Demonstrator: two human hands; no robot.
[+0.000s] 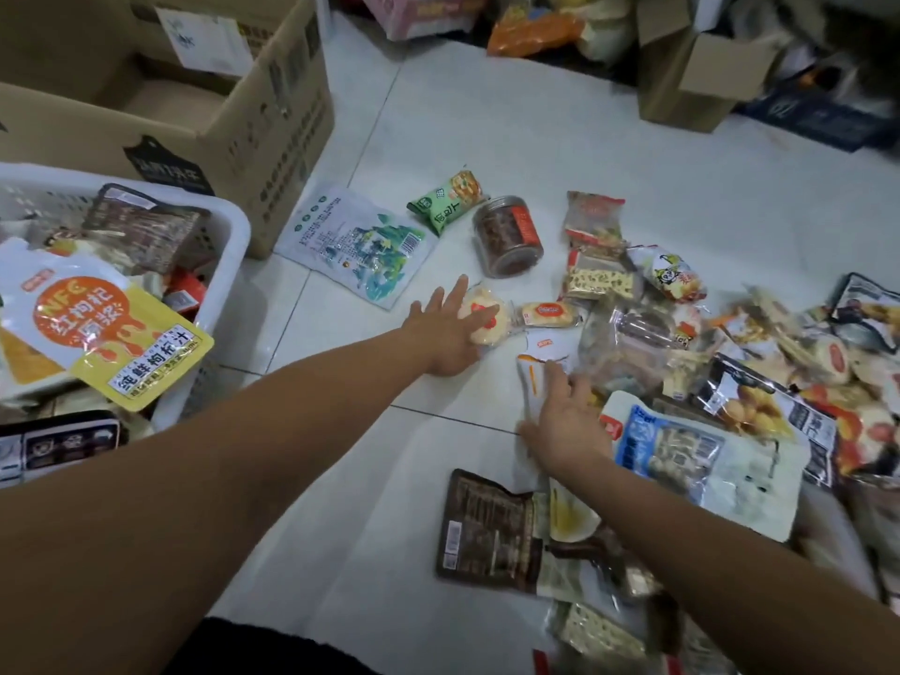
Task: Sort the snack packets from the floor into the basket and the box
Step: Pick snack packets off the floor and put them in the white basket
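White floor tiles [487, 114] carry a scatter of snack packets around a clear plastic jar [506, 236] with dark contents, lying tilted. Nearer the person than the jar, the left hand [450, 333] lies flat with fingers straight and spread, gripping nothing, its fingertips resting on a round pale cracker packet [493, 328]. Further toward the person from the jar, the right hand [565, 421] is also unclenched, its straight fingers pressing a white-and-orange pouch [531, 377] to the floor. Right of the jar spreads a loose heap of packets [730, 362], blurred in places. Just left of the jar lie a green packet [445, 199] and a flat pale pouch [360, 246] with green print. Far left of the jar stands the white basket [234, 226], already full of packets, a yellow-and-orange pouch [97, 328] on top. Behind the basket, up-left of the jar, the cardboard box [272, 114] stands open.
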